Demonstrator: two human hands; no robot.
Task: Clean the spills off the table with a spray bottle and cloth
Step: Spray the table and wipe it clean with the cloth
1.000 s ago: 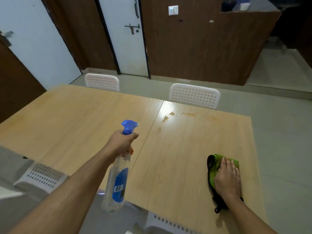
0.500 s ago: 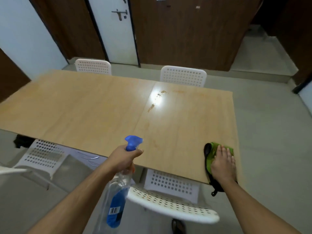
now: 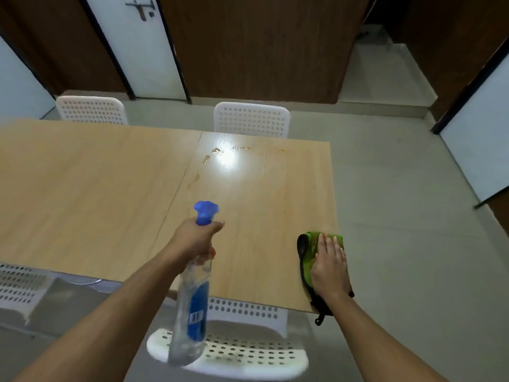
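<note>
A long wooden table (image 3: 82, 188) fills the middle of the view. Brownish spills (image 3: 212, 155) lie near its far edge, beside a bright glare. My left hand (image 3: 192, 238) grips the neck of a clear spray bottle (image 3: 192, 307) with a blue nozzle and blue label, held in the air above the table's near edge, nozzle pointing away from me. My right hand (image 3: 329, 266) lies flat, fingers together, on a green and black cloth (image 3: 308, 249) at the table's near right corner. Part of the cloth hangs over the edge.
Two white perforated chairs (image 3: 252, 118) stand at the far side. Another white chair (image 3: 242, 351) sits tucked under the near edge below the bottle, and one more (image 3: 19, 285) at the near left. Grey floor lies to the right; doors and brown panels behind.
My view has pulled back and tilted down, so the near table edge and the chair under it show. The bottle has shifted right, closer to the table. My right hand stays on the cloth.
</note>
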